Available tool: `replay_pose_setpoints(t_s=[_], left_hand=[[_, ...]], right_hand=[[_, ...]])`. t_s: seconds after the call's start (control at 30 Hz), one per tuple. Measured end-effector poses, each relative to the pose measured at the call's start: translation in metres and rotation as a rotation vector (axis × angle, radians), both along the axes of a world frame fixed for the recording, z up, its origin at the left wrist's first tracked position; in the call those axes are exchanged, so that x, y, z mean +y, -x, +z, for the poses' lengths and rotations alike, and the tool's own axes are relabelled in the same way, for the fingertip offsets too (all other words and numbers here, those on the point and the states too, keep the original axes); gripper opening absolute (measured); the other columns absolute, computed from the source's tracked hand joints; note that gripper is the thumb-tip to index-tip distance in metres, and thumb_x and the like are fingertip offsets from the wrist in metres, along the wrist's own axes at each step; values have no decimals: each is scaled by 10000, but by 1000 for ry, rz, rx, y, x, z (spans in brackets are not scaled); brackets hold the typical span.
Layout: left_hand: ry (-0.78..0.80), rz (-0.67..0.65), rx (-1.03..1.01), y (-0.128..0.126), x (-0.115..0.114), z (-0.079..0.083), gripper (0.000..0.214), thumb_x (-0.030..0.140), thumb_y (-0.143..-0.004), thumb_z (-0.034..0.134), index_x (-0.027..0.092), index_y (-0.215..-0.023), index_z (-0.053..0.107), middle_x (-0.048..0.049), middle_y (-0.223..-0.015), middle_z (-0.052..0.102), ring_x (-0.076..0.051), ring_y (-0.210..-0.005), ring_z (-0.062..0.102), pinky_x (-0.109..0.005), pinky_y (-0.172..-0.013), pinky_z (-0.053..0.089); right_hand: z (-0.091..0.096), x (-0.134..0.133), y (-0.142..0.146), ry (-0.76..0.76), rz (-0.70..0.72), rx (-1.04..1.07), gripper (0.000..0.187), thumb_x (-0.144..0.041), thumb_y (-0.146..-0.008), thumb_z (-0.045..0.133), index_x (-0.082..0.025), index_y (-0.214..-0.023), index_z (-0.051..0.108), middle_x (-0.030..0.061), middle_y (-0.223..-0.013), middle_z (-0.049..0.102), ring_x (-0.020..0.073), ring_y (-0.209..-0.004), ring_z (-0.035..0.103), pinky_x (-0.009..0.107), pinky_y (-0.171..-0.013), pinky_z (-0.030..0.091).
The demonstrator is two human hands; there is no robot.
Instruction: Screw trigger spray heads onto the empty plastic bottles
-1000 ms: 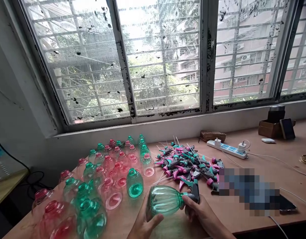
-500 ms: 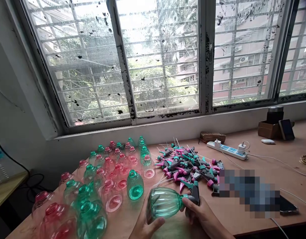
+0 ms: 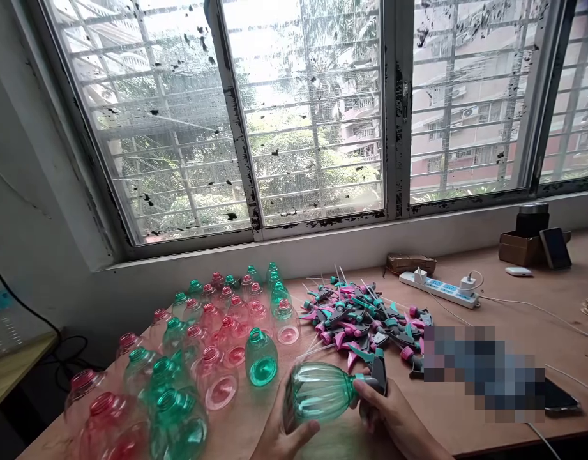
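A clear green spray bottle (image 3: pixel 320 390) lies sideways between my hands above the table's front part, its neck pointing right. My left hand (image 3: pixel 288 425) wraps around the base end, with the thumb along the near side. At the neck sits a dark grey spray head (image 3: pixel 376 377) with a green collar. My right hand (image 3: pixel 387 409) is closed around that spray head and collar, its thumb on the collar; some of its fingers are hidden behind. Just beyond lies a heap of pink, green and grey spray heads (image 3: pixel 361 316) with thin white tubes.
Several open red bottles (image 3: pixel 217 377) and green bottles (image 3: pixel 261 358) stand upright at left. A white power strip (image 3: pixel 438 289) with plugs and cables lies at back right. A dark phone (image 3: pixel 557 396) rests at right beside a blurred patch. A cardboard box (image 3: pixel 516 250) stands farther back.
Hands and bottle stay in nearly the same pose, with the spray head still held at the neck. The whole view has shifted slightly.
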State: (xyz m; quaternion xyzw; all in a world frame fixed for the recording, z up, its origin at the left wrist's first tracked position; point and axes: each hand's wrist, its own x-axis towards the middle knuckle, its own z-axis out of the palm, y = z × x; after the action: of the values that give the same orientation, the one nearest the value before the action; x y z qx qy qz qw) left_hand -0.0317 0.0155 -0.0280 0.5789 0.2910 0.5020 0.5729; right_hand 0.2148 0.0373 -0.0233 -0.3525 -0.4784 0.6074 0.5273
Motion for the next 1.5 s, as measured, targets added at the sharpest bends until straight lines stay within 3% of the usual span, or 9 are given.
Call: replay_pose_setpoints(t_s=[0.27, 0.47, 0.57, 0.73, 0.9, 1.1, 1.2, 1.37, 1.5], left_hand=[[-28, -28, 39, 1, 0, -3, 1061, 371, -852, 813, 409, -1616, 78, -72, -1679, 355, -335, -1511, 380, -520, -1255, 262], [5, -12, -8, 1, 4, -7, 985, 453, -805, 833, 308, -1602, 273, -127, -1647, 410, -378, -1511, 368, -529, -1247, 284], [-46, -7, 16, 0, 4, -6, 1015, 398, -820, 834, 366, -1611, 199, -97, -1691, 323, -359, -1514, 368, -521, -1243, 288], [-58, -13, 35, 1, -2, 3, 1017, 391, -845, 820, 419, -1608, 149, -71, -1682, 351, -335, -1512, 381, -517, -1256, 250], [2, -40, 9, 1, -2, 9, 902, 443, -813, 836, 328, -1569, 356, -103, -1648, 416, -342, -1512, 380, -505, -1257, 268], [-35, -29, 29, 0, -3, 8, 976, 339, -850, 826, 447, -1591, 200, -52, -1676, 367, -318, -1506, 398, -505, -1247, 285], [-29, -30, 21, 0, -4, 8, 1021, 362, -834, 839, 437, -1599, 167, -50, -1676, 368, -319, -1521, 367, -503, -1254, 268], [-6, -50, -3, 0, -5, 11, 893, 446, -803, 844, 302, -1558, 390, -108, -1625, 455, -354, -1498, 402, -495, -1245, 301], [-34, -47, -12, -3, -5, 12, 942, 320, -823, 856, 437, -1570, 295, -39, -1644, 427, -316, -1490, 425, -474, -1227, 332]], right_hand=[[0, -1, 1, 16, -41, 27, 511, -649, -751, 778, -152, -676, 690, 26, -566, 702, 102, -361, 560, 189, -348, 393], [2, -2, 1, 12, -27, 16, 489, -626, -753, 790, -150, -712, 685, -15, -515, 655, 106, -374, 569, 183, -362, 417], [2, -1, 2, 26, -51, 49, 482, -625, -757, 788, -154, -768, 689, -19, -547, 672, 98, -367, 567, 173, -354, 406], [-3, 2, 2, 19, -10, 36, 498, -620, -786, 765, -142, -674, 677, -12, -465, 639, 94, -344, 553, 159, -343, 381], [-3, 1, 1, 0, 2, 29, 510, -629, -770, 776, -141, -650, 685, -23, -442, 617, 87, -349, 545, 150, -348, 376], [-1, 1, 3, 35, -33, 34, 541, -675, -746, 769, -155, -635, 667, -27, -426, 605, 89, -334, 532, 158, -339, 370], [-3, 2, 3, 27, -24, 31, 544, -676, -740, 772, -152, -633, 677, -24, -439, 610, 89, -338, 537, 161, -342, 371], [-5, 3, 1, 1, 10, -18, 527, -645, -769, 766, -139, -641, 701, -11, -447, 621, 93, -350, 540, 178, -367, 391], [-1, 0, 1, 30, -39, 32, 518, -661, -753, 770, -158, -668, 681, -20, -462, 627, 102, -361, 537, 186, -368, 382]])
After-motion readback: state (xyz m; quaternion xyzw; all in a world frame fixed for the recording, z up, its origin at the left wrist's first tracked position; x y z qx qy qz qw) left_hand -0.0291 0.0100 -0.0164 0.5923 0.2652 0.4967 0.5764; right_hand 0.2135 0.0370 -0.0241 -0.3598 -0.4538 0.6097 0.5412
